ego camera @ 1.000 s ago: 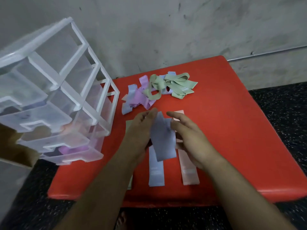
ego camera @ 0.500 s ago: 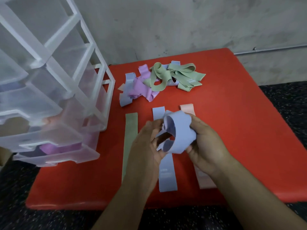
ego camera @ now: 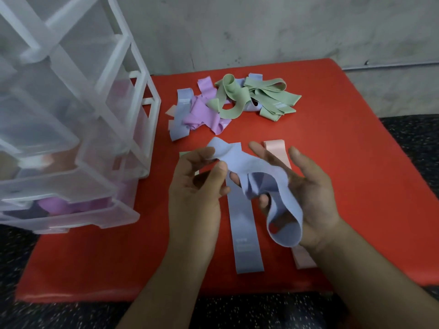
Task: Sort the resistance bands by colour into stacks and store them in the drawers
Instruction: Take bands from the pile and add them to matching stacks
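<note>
A twisted blue band (ego camera: 259,176) hangs between both hands above the red table (ego camera: 344,186). My left hand (ego camera: 197,186) pinches its upper end between thumb and fingers. My right hand (ego camera: 306,188) holds the looped lower part, with one finger through the loop. Beneath them a flat blue band (ego camera: 244,236) lies on the table, with a pink band (ego camera: 278,150) to its right, mostly hidden by my right hand. A corner of a green band (ego camera: 184,154) peeks out left of my left hand. At the far side sits an unsorted pile of purple (ego camera: 202,115), blue and green bands (ego camera: 268,100).
A clear plastic drawer unit (ego camera: 78,138) stands at the left, overhanging the table's left edge; its lower drawers hold purple and pink bands. A grey wall rises behind the table. Dark speckled floor surrounds it.
The blue band has been opened out from a bunched ball into a longer twisted loop. My hands have drawn apart. The camera has moved closer.
</note>
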